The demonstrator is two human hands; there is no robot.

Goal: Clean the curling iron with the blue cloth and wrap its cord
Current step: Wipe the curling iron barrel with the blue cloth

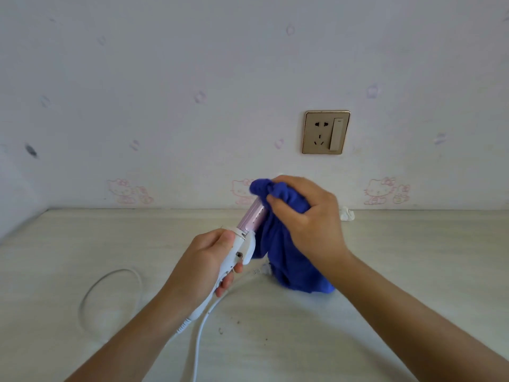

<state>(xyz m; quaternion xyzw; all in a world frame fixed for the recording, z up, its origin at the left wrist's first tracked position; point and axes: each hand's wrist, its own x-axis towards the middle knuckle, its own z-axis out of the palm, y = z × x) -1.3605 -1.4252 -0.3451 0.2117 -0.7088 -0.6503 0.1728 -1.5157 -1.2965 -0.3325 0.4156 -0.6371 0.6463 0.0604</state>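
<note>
My left hand (203, 260) grips the white handle of the curling iron (254, 220), which points up and away over the table. Its pink barrel is partly bare near the handle. The far end of the barrel is hidden inside the blue cloth (286, 252). My right hand (305, 216) grips the cloth bunched around that barrel, and the rest of the cloth hangs down to the table. The white cord (110, 282) runs from the handle's base, loops on the table at the left and passes under the cloth, where its plug end (261, 270) shows.
The pale wooden table (385, 257) meets a wallpapered wall at the back. A gold wall socket (325, 132) with a switch sits above the table at the right. A small white clip (346, 213) lies by the wall. Dark crumbs (237, 326) dot the table near me.
</note>
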